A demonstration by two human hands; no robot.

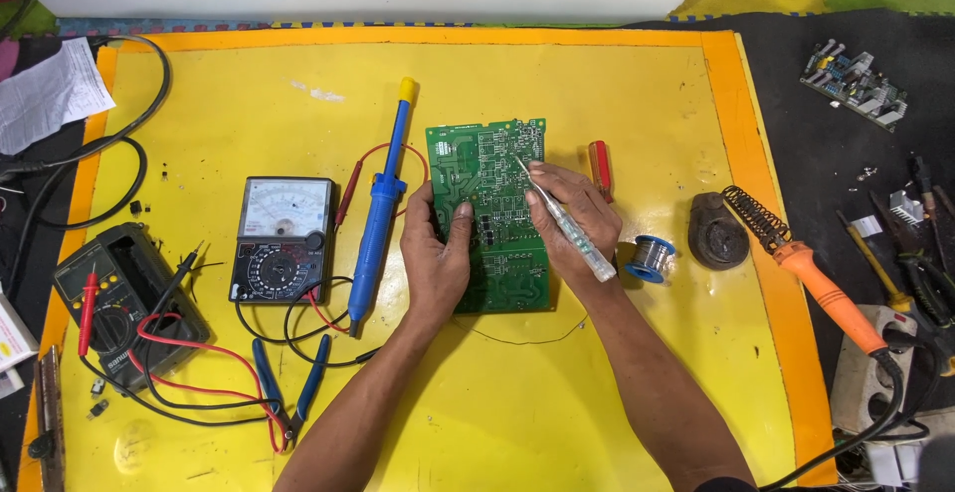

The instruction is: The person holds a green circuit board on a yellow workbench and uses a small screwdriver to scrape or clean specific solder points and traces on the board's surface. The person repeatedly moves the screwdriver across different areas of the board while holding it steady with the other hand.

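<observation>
Yellow mat (617,373): left hand (435,253) pins the board (494,194); right hand (577,221) grips a tester (567,223) on it — best kept steady.

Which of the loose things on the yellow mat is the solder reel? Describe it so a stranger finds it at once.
Start at the green circuit board in the middle of the yellow mat. Go right, past the right hand holding a clear-handled tester screwdriver. The solder reel lies by that wrist: a small blue spool wound with shiny silver wire, unlike the dark round stand base to its right.
</observation>
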